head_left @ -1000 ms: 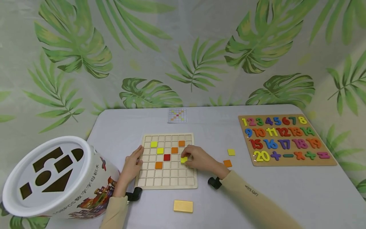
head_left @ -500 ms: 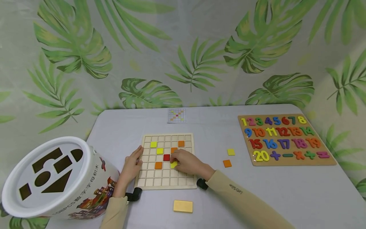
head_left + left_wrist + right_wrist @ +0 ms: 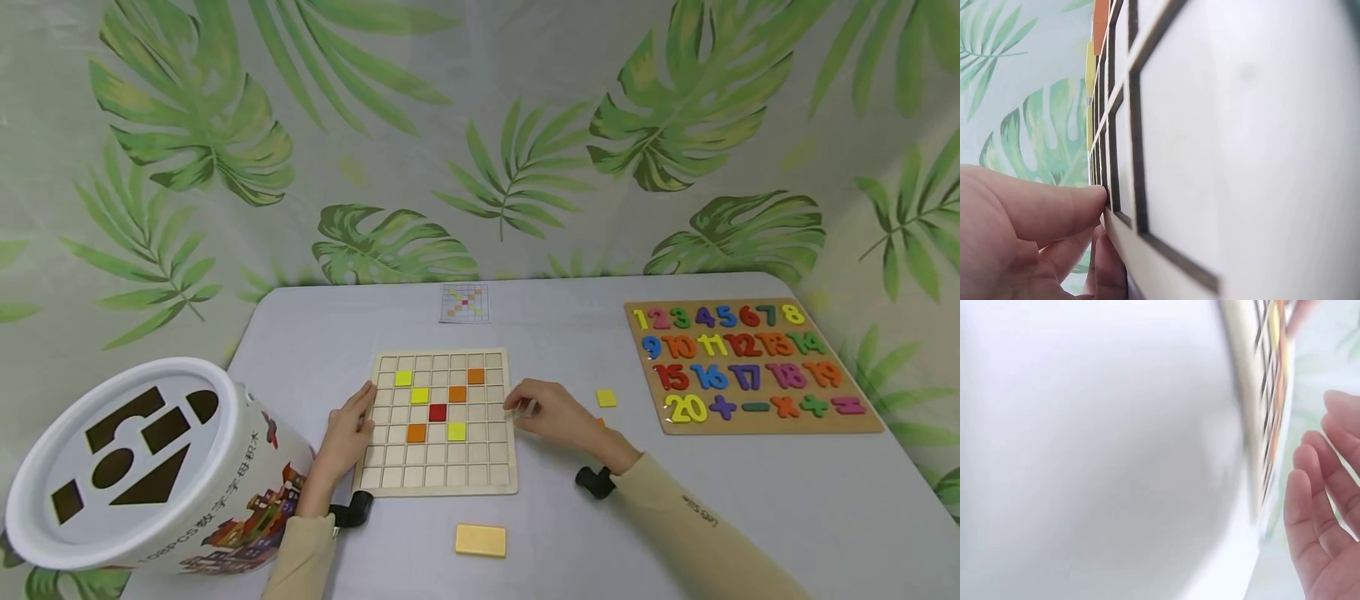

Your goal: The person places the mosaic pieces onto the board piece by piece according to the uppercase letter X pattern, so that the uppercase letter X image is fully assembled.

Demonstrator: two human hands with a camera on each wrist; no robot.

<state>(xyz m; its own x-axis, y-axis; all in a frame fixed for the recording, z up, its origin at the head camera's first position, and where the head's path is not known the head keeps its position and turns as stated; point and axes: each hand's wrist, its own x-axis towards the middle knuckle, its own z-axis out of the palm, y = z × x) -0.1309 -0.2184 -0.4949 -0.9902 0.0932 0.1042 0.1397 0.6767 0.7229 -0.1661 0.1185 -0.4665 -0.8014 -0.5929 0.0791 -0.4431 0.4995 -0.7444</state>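
Observation:
A wooden grid board (image 3: 435, 477) lies on the table. One red tile (image 3: 438, 412), three yellow tiles and three orange tiles sit in its squares. My left hand (image 3: 348, 433) holds the board's left edge; in the left wrist view the thumb (image 3: 1063, 209) lies on the frame with fingers below. My right hand (image 3: 555, 417) is just off the board's right edge, holding nothing. In the right wrist view its fingers (image 3: 1300, 512) are loosely bent. Beyond it on the table lie a loose yellow tile (image 3: 606, 398) and an orange tile (image 3: 601, 422), mostly hidden by the hand.
A pattern card (image 3: 464, 303) lies behind the board. At the right is a number puzzle board (image 3: 757, 427) with coloured numerals. A large white bucket (image 3: 247, 500) with a shape-hole lid stands at the left. A pale yellow block (image 3: 481, 541) lies in front.
My right hand carried a yellow tile leftward, let it go in a square below and right of the red one, then drew back right off the board. The left hand has stayed put.

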